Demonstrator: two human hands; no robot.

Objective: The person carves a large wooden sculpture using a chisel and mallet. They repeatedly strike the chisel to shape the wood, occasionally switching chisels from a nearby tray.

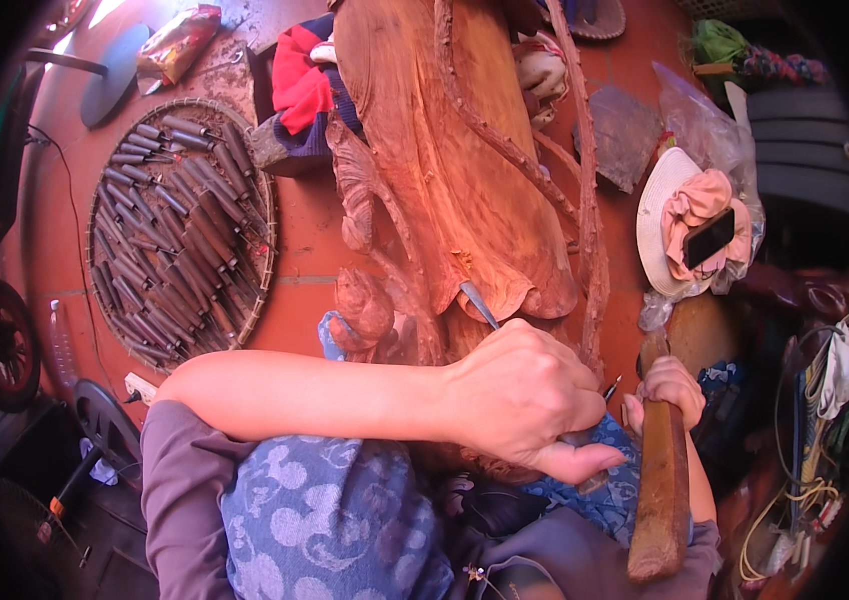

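A large reddish wood carving (434,150), with flowing folds and branch-like pieces along its sides, lies in front of me. My left hand (534,400) is closed around a carving chisel (479,304), its forearm crossing my body. The chisel's metal blade slants up and left, its tip against the lower folds of the wood beside a small curled shaving (462,260). My fist hides most of its handle. At the right, my right hand (672,388) grips a wooden mallet (660,490) shaped like a flat club. Its thick end points down toward me, apart from the chisel.
A round woven tray (269,250) full of chisels sits on the tiled floor (304,235) to the left. A box with red and navy cloth (302,85) stands beside the carving. On the right are a white hat (656,215), a phone (709,238) and coiled cords (794,495).
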